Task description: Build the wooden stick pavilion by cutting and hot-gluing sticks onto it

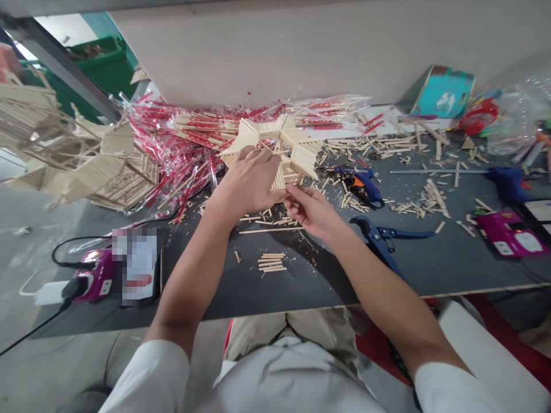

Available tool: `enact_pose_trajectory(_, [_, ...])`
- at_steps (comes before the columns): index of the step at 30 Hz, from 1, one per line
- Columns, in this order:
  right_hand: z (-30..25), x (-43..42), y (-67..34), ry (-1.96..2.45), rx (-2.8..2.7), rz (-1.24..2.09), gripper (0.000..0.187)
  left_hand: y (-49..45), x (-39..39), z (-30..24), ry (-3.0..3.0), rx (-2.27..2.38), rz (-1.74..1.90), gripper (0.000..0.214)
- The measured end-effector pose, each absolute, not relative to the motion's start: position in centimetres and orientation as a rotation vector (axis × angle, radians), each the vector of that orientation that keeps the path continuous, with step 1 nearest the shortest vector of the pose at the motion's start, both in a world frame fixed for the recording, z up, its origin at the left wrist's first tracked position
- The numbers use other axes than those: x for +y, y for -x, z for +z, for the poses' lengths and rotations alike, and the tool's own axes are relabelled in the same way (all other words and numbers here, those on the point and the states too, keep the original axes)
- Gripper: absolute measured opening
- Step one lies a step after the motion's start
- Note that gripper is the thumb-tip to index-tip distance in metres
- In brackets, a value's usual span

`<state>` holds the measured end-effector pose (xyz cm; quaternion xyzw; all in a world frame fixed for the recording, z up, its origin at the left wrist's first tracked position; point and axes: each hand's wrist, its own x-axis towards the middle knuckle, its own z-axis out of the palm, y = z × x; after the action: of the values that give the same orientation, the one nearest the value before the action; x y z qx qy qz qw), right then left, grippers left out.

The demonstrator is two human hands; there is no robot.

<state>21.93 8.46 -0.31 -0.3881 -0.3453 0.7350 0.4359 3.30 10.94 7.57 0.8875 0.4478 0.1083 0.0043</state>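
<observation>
A star-like model roof of pale wooden sticks (303,155) is at the middle of the table, raised a little above it. My left hand (252,178) lies over its left side, fingers curled round the edge. At the front lower edge is my right hand (310,209), its thumb and fingers pinched together against the model. Whether a small stick is between them I cannot make out. Nearer me, a small group of short cut sticks (272,263) lies in rows. One longer stick (271,231) rests just below my hands.
Blue hand cutters (383,235) and a blue glue gun (364,183) lie to the right, among stick scraps. Red-wrapped stick bundles (193,132) line the back. At left stand a larger stick model (86,155), a purple power socket (97,275) and a phone (142,267).
</observation>
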Motion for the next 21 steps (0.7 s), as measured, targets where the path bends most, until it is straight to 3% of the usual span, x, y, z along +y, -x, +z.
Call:
enact_pose_trajectory(6, [-1.0, 8.3, -23.5, 1.028, -1.074, 1.699, 0.053, -3.1, 11.8, 7.5, -2.691, 1.442, 0.403, 0.059])
enact_pose_trajectory(11, [-2.0, 8.6, -23.4, 1.113, -1.236, 1.536, 0.057, -2.7, 13.0, 7.3, -2.590, 1.473, 0.582, 0.046])
enact_pose_trajectory(21, [-2.5, 8.0, -23.4, 1.161, -1.593, 1.589, 0.054, -3.0, 15.4, 6.0, -2.383, 1.572, 0.792, 0.032])
